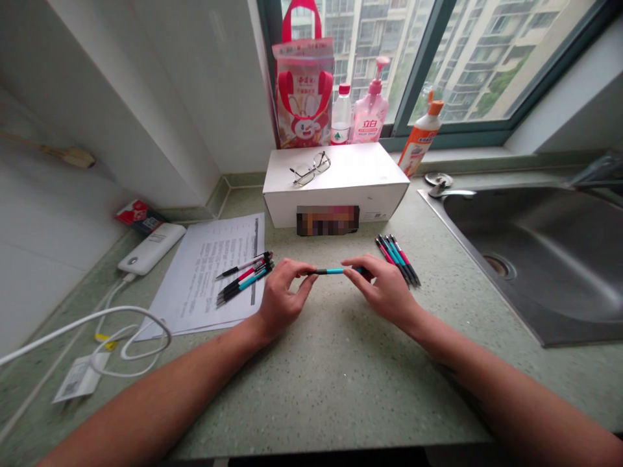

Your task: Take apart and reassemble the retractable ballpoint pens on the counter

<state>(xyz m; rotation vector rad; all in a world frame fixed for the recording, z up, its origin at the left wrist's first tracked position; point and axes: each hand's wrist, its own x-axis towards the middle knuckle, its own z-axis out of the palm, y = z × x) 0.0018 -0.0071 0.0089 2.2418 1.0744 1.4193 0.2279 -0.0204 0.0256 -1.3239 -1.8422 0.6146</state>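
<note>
Both my hands hold one teal pen (331, 271) level above the countertop (321, 383). My left hand (281, 297) pinches its dark tip end with thumb and forefinger. My right hand (382, 285) is closed around the other end. Several pens (246, 275), teal, pink and white, lie on a printed sheet (209, 285) just left of my left hand. Another bunch of teal and pink pens (398, 258) lies behind my right hand, partly hidden by it.
A white box (350, 188) with glasses (310, 168) on top stands behind the hands. A steel sink (540, 253) fills the right side. A power bank (152, 248) and white cable (121, 324) lie at the left. Bottles and a red bag (302, 91) line the windowsill.
</note>
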